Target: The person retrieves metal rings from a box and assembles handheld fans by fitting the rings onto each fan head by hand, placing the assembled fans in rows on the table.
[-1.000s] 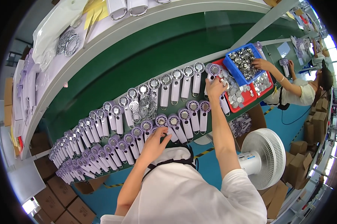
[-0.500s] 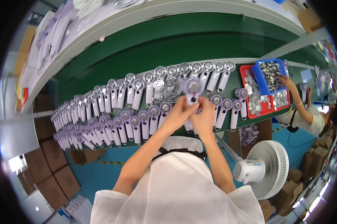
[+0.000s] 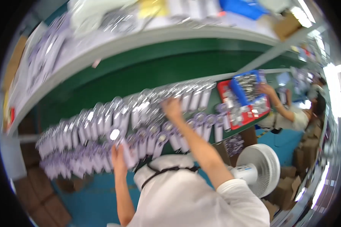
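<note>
My left hand is closed around a pale purple handheld fan near the bench's front edge. A bright glare covers part of its round head. My right hand reaches forward to a heap of shiny clear-and-silver round covers in the middle of the bench. Its fingertips are smeared by motion, and whether they grip a cover cannot be told. Around both hands lie two long rows of similar handheld fans, the far row with shiny covered heads, the near row with purple heads.
Red trays of silver discs and a blue bin of metal parts stand at the right. Beside them reaches a co-worker's hand. A shelf overhangs the far side. A white floor fan stands behind the bench at right.
My hands have come apart from the fan they both held. The left has moved left, and the right has moved to the cover heap. The whole view has shifted and blurred.
</note>
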